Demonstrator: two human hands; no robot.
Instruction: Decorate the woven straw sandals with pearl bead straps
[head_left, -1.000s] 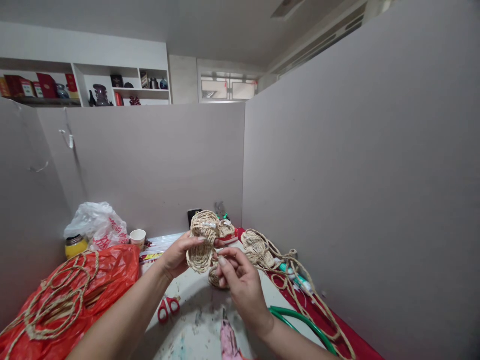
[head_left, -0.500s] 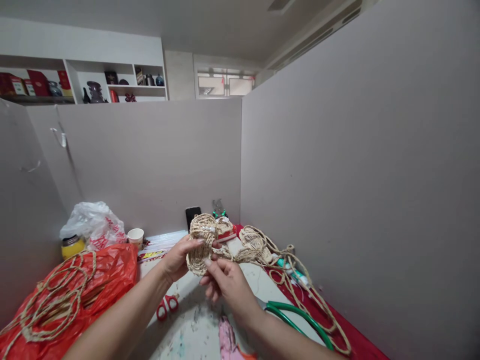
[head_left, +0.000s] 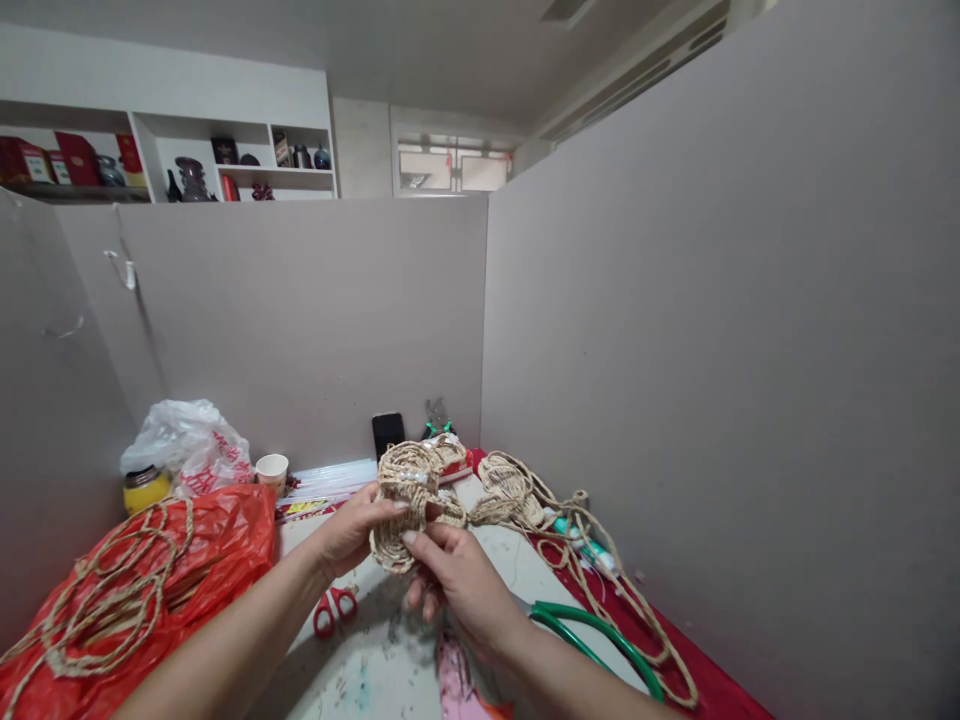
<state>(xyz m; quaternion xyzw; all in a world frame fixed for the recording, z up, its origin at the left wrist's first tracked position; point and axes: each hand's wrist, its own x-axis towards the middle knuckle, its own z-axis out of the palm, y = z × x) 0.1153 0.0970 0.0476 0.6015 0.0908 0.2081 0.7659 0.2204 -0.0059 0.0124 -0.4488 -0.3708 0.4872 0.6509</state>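
Note:
A small woven straw sandal (head_left: 403,462) is held up above the table, with pale shiny patches across its upper part. My left hand (head_left: 354,530) grips its left edge, thumb lying across the front. On the lower right, my right hand (head_left: 457,572) pinches the same piece between thumb and fingers; its other fingers curl below. Behind it lies more woven straw work (head_left: 451,510), partly hidden by my hands. Below my left hand are red-handled scissors (head_left: 335,610). A pink glue gun (head_left: 457,680) lies under my right wrist, partly covered.
Green-handled shears (head_left: 592,625) lie at right, near coiled straw rope (head_left: 517,485) on red cloth. A red plastic bag (head_left: 232,530) with rope is at left. Behind stand a paper cup (head_left: 271,472), clear sticks (head_left: 334,478) and a black phone (head_left: 388,432). Grey partitions (head_left: 322,320) enclose the table.
The straw sandal and both hands have dropped slightly. My right thumb has shifted a little left and down along the sandal's lower part. Both hands keep their hold.

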